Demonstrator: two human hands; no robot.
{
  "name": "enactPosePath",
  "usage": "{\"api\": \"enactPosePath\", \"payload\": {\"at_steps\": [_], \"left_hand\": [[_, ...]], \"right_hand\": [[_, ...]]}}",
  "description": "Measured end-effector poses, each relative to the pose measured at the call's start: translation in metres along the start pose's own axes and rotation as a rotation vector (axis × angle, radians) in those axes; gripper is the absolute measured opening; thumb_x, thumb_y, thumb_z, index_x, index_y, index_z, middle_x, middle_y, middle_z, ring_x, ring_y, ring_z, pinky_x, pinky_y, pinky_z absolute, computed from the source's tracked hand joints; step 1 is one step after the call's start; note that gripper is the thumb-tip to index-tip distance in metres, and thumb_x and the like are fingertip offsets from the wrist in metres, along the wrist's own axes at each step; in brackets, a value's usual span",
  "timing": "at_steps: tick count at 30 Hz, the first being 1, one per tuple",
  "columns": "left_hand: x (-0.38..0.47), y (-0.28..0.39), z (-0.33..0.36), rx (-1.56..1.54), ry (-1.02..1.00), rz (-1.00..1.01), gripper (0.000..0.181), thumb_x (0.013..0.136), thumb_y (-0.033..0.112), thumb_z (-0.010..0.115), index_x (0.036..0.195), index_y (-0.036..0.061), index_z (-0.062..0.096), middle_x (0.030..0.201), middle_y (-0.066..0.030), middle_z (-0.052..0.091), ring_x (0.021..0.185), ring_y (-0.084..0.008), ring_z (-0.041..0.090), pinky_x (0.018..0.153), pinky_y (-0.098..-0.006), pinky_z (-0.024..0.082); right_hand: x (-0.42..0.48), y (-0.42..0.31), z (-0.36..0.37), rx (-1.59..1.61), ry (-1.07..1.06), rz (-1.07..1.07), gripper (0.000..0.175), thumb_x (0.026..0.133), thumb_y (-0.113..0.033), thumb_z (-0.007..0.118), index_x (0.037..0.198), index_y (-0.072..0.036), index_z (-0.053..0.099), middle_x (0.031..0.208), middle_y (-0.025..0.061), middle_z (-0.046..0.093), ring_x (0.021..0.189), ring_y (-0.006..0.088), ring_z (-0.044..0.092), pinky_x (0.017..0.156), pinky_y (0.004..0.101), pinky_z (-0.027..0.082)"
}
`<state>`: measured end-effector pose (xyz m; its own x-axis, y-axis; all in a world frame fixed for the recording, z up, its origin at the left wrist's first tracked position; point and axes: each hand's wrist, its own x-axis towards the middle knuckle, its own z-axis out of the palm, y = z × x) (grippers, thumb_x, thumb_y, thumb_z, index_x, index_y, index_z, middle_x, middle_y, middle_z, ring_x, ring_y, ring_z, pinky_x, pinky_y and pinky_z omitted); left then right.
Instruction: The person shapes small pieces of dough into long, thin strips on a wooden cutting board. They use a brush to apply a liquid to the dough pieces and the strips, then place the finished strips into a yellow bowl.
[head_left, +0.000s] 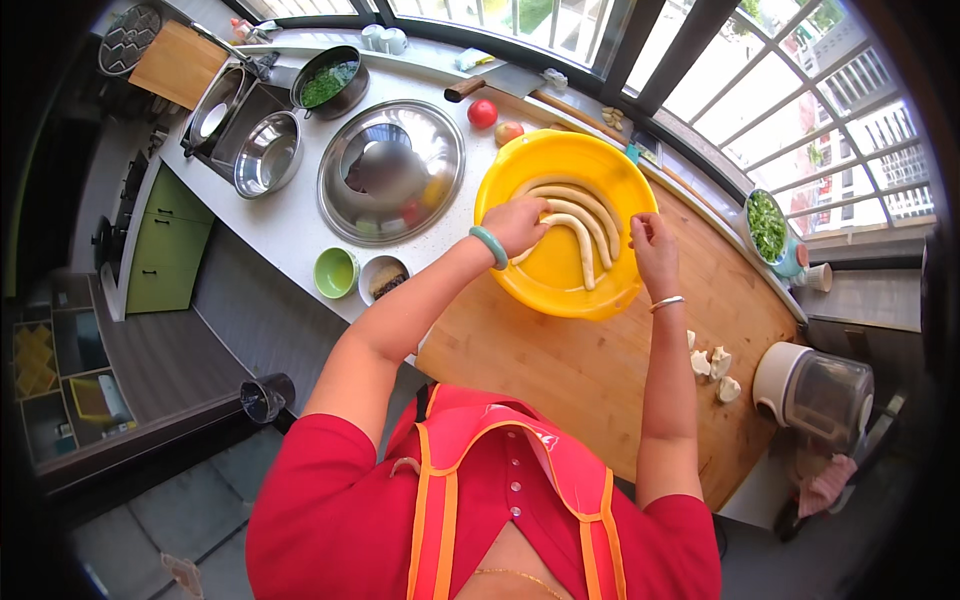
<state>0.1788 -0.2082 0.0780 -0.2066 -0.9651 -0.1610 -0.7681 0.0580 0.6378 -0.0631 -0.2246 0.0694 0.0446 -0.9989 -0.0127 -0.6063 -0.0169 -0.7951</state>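
A round yellow basin (607, 161) sits on the wooden board in front of me. Inside it, several pale dough ropes (592, 202) lie in nested curves. My left hand (514, 225), wearing a green bangle, reaches over the near left rim and pinches the innermost rope (583, 247) near its upper bend. Part of that rope is hidden under the hand. At the right rim, my right hand (654, 251) has its fingers curled around the basin's edge; a silver bracelet is on that wrist.
Dough pieces (718, 364) lie on the wooden board (517, 352), near a clear-sided appliance (814, 390). Left stand a steel lid (420, 202), green bowl (335, 273), white bowl (384, 277), steel basin (267, 154) and pot of greens (330, 79). A tomato (482, 113) and cleaver (504, 79) lie behind.
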Motion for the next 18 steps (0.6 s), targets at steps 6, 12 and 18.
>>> {"api": "enactPosePath", "payload": {"at_steps": [6, 12, 18], "left_hand": [[-0.073, -0.023, -0.045, -0.450, 0.154, -0.014, 0.025, 0.083, 0.012, 0.057, 0.106, 0.0007, 0.058, 0.080, -0.0068, 0.061, 0.067, -0.0128, 0.057, 0.063, -0.0264, 0.046], [-0.149, -0.060, -0.054, -0.748, 0.212, -0.162, 0.022, 0.086, 0.008, 0.056, 0.107, 0.0005, 0.058, 0.088, -0.0011, 0.059, 0.079, -0.0059, 0.055, 0.072, -0.0219, 0.046], [-0.142, -0.039, -0.033, -0.624, 0.079, 0.013, 0.021, 0.086, 0.008, 0.055, 0.104, -0.0009, 0.058, 0.082, -0.0021, 0.059, 0.071, -0.0063, 0.053, 0.067, -0.0222, 0.045]], "right_hand": [[-0.037, -0.039, 0.000, 0.369, -0.015, 0.011, 0.021, 0.091, -0.020, 0.054, 0.089, 0.001, 0.059, 0.072, 0.0034, 0.059, 0.064, 0.0095, 0.058, 0.059, 0.0222, 0.047], [-0.047, -0.044, 0.025, 0.306, 0.005, 0.046, 0.017, 0.087, -0.014, 0.057, 0.091, 0.001, 0.061, 0.076, 0.0074, 0.063, 0.066, 0.0134, 0.060, 0.062, 0.0253, 0.049], [-0.014, 0.019, 0.055, -0.371, -0.267, 0.056, 0.011, 0.076, -0.006, 0.056, 0.083, -0.003, 0.064, 0.082, 0.0179, 0.064, 0.079, 0.0309, 0.062, 0.072, 0.0368, 0.049]]}}
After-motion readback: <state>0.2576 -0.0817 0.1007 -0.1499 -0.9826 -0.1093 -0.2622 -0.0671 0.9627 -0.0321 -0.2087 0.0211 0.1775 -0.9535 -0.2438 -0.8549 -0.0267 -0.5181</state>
